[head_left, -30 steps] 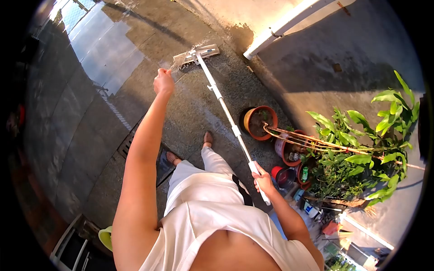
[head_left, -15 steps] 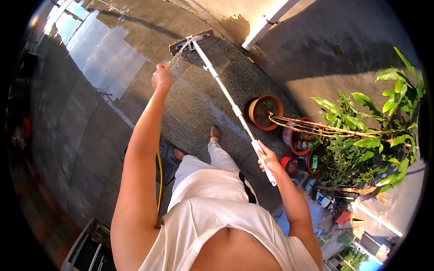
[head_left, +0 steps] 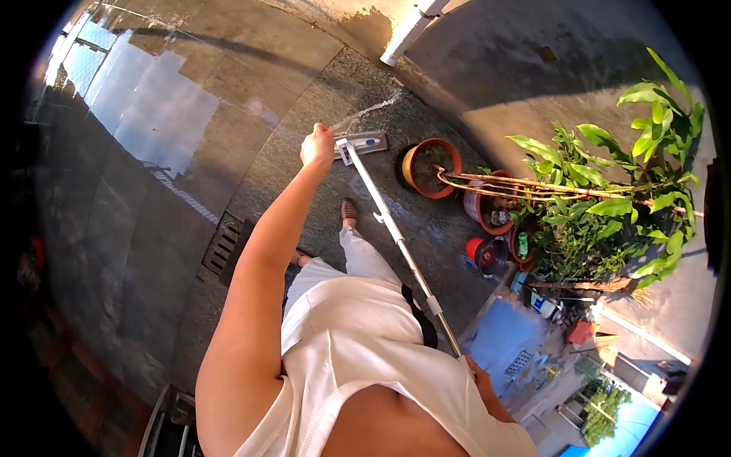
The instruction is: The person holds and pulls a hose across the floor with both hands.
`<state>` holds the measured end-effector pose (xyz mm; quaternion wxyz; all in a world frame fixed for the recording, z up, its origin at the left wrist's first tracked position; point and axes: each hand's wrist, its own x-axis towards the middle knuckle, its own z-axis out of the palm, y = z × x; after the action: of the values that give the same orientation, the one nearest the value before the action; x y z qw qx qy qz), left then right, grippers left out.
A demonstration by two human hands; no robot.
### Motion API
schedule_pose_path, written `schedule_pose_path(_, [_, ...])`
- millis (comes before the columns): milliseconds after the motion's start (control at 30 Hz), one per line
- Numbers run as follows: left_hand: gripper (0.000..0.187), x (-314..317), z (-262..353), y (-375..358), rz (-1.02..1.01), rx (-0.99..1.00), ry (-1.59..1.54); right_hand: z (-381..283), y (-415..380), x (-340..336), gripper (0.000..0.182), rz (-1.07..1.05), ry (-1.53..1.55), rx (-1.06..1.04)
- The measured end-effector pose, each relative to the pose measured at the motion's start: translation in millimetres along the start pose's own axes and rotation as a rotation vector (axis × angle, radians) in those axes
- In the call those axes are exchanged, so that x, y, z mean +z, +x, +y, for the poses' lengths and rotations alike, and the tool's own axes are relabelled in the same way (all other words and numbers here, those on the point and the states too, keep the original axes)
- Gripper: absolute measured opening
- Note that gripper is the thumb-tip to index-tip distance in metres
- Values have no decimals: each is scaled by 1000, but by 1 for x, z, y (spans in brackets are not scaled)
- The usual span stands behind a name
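left hand (head_left: 317, 147): curled closed, contents hidden. mop head (head_left: 371, 143) lies just to its right; pole (head_left: 410, 259) slants back to right hand (head_left: 478, 377), partly hidden, grip cannot be told.

Place: outdoor yard | floor (head_left: 251, 114) wetted | drain (head_left: 223, 242) set in floor | pots (head_left: 432, 169) lined by wall (head_left: 502, 99) | sky (head_left: 636, 420) seen

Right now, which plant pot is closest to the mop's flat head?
The orange pot, leftmost of the row in the picture: the mop head is just to its left. The pink-sided pot and the others stand farther right.
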<state>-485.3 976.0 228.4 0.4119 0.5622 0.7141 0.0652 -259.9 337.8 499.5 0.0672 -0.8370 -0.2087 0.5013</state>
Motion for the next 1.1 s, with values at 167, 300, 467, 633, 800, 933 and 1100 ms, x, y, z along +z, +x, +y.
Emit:
schedule_pose_path(167, [32, -24, -15, 24, 121, -75, -36, -70, 65, -71, 57, -61, -165, 67])
schedule_pose_path(300, [32, -52, -25, 47, 251, -162, -72, -120, 151, -123, 55, -69, -294, -38])
schedule_pose_path(467, [32, -90, -29, 54, 355, -228, -45, -257, 246, -129, 55, -126, -233, -96])
schedule_pose_path(633, [34, -122, -44, 53, 429, -281, -58, -405, 360, -91, 56, -198, -275, -172])
schedule_pose_path(800, [35, -161, -51, 46, 517, -328, -142, -550, 454, -14, 55, -378, -173, -281])
schedule_pose_path(933, [31, -188, -70, 57, 567, -336, -177, -629, 495, 62, 52, -408, -152, -314])
schedule_pose_path(1100, [30, -231, -102, 89, 580, -371, -206, -637, 457, 107, 58, -393, -127, -324])
